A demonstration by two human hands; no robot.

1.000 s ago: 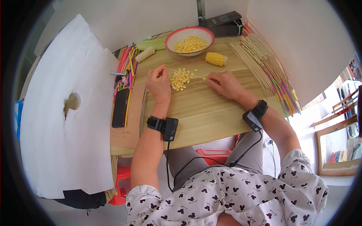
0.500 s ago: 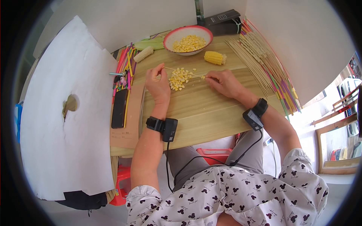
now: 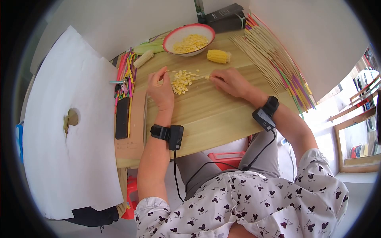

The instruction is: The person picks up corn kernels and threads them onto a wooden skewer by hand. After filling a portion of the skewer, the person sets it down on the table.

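A thin wooden skewer (image 3: 186,74) spans the gap between my hands, above a loose pile of yellow corn kernels (image 3: 181,84). My left hand (image 3: 161,90) pinches its left end between thumb and fingertips. At the other end, the closed fingertips of my right hand (image 3: 231,82) grip a corn kernel (image 3: 207,77) on the skewer. Behind the pile stands a white bowl with a red rim (image 3: 168,48), holding many kernels. A partly stripped corn cob (image 3: 217,56) lies right of the bowl, and a bare cob (image 3: 143,58) lies to its left.
Many bamboo skewers (image 3: 254,59), some carrying kernels, line the right side with coloured sticks (image 3: 297,88). On the left are more coloured sticks (image 3: 131,65), a phone (image 3: 122,118) and brown paper (image 3: 137,131). A black box (image 3: 226,20) and green husk (image 3: 149,48) sit at the back.
The view has shifted slightly, so the table items appear a little further left. Both hands keep hold around the skewer, with little other movement.
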